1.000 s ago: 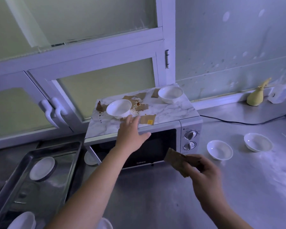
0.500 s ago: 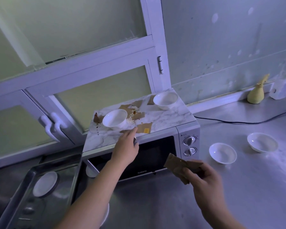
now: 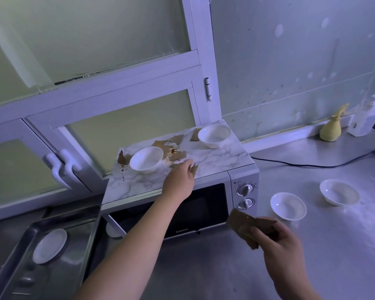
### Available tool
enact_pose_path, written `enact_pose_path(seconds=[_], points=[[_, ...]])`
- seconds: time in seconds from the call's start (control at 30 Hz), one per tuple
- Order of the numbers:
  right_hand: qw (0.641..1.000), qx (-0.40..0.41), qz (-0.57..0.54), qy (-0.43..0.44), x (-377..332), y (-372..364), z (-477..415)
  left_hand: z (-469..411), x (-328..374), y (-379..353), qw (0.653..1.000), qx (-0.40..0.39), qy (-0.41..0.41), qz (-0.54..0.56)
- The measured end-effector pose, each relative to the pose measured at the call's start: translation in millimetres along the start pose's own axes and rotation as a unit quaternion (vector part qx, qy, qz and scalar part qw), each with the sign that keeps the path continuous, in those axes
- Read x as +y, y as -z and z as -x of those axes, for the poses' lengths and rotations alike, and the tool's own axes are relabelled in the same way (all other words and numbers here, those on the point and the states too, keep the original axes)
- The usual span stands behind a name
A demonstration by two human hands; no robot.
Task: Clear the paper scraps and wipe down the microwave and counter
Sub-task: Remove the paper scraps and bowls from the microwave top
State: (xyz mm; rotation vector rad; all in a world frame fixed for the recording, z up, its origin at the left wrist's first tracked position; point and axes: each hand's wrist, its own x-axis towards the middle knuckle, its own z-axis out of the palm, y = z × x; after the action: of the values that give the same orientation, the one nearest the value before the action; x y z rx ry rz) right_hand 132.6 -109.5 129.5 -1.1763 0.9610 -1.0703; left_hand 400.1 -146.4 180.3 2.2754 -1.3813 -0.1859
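From the head view, the paper scraps are thin brown card pieces. I judge them nearly weightless, limp enough to fold, and likely tacky where the reddish splatter (image 3: 173,150) has wetted them. They lie on the marble-patterned top of the microwave (image 3: 221,158), scattered between the near-left bowl (image 3: 146,159) and the far-right bowl (image 3: 214,135): one cluster (image 3: 178,155) just right of the near bowl, another piece (image 3: 194,135) touching the far bowl's left side, one (image 3: 122,159) at the far-left corner.

Take each scrap by a free edge or a lifted corner. A flat one will probably need sliding to the near lip before you can pinch it. Mind the bowls, which look like hard, breakable ceramic and sit right against the scraps.

Your left hand (image 3: 179,178) reaches over the near edge of the top, fingers (image 3: 188,164) mostly straight and laid on a scrap (image 3: 195,169) that peeks out on their right. No pinch is visible, so count it as a flat touch.

Your right hand (image 3: 279,241) hangs above the steel counter (image 3: 325,252), near the microwave's dials, with fingers and thumb curled round the gathered scraps (image 3: 241,225).
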Motion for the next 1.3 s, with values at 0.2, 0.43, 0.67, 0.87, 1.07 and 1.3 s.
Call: enact_pose_path(seconds=[0.2,0.43,0.67,0.87,1.07,1.3], points=[[1.0,0.017,-0.001,-0.016,6,14,-5,0,-4,2,0.995,-0.082,-0.04,-0.047],[0.999,0.006,0.006,-0.042,17,10,-9,23,-12,1,0.982,-0.036,-0.134,-0.129],[0.999,0.006,-0.024,-0.048,15,6,-20,40,-6,6,0.992,0.047,-0.112,-0.028],[0.998,-0.002,-0.038,-0.058,11,3,-23,71,2,23,0.953,0.159,0.056,0.252],[0.993,-0.045,-0.061,-0.086,7,-11,-15,134,20,30,0.821,0.031,0.172,0.544],[0.968,-0.173,-0.096,-0.156,2,-21,3,184,29,7,0.862,-0.05,0.133,0.486]])
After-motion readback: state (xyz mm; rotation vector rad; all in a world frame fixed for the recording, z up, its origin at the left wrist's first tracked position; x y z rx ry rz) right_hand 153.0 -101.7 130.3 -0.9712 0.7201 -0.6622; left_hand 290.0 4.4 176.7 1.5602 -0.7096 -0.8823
